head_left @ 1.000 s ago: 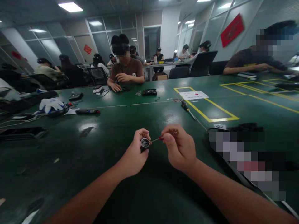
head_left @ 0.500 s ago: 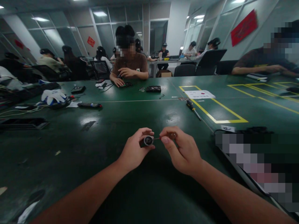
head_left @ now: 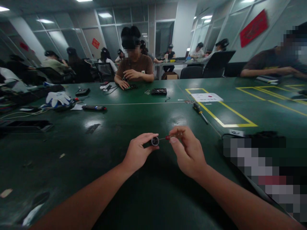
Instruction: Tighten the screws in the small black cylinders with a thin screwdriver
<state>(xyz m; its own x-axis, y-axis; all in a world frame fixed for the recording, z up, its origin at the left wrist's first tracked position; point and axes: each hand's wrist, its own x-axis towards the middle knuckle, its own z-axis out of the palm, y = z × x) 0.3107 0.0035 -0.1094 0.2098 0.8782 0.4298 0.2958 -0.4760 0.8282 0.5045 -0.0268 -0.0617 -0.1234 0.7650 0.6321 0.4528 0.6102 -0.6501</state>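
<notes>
My half-closed left hand [head_left: 137, 153] held a small, dark, silver-rimmed cylinder [head_left: 154, 141], my curled right hand [head_left: 189, 153] gripped a thin-shafted, red-collared screwdriver [head_left: 167, 137], shaft pointed toward the cylinder.

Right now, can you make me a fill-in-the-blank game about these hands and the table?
The left hand pinches a small round part between its fingers and ____.
The bright colour on the thin tool in the right hand is ____.
Beside the loose screwdriver, the tape on the table is ____.

Missing words: thumb; red; yellow.
</notes>
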